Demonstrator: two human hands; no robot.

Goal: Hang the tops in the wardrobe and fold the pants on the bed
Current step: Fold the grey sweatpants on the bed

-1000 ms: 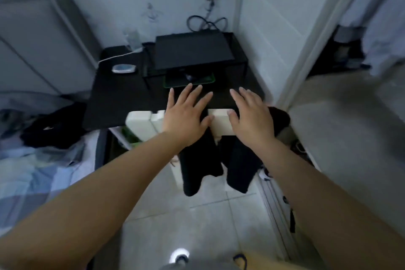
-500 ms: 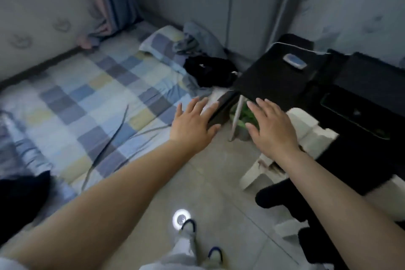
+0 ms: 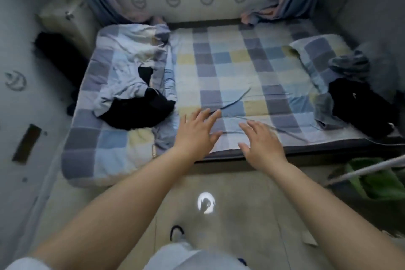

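While both hands, the left hand and the right hand, hover with fingers spread and holding nothing above the near edge of the bed, the garments lie unsorted. One black garment is heaped on the rumpled quilt at left, its long axis running roughly left to right; another dark garment lies crumpled by the pillow at right (whether top or pants cannot be told). Empty palms facing the checked middle suggest a reach for clothing to sort.
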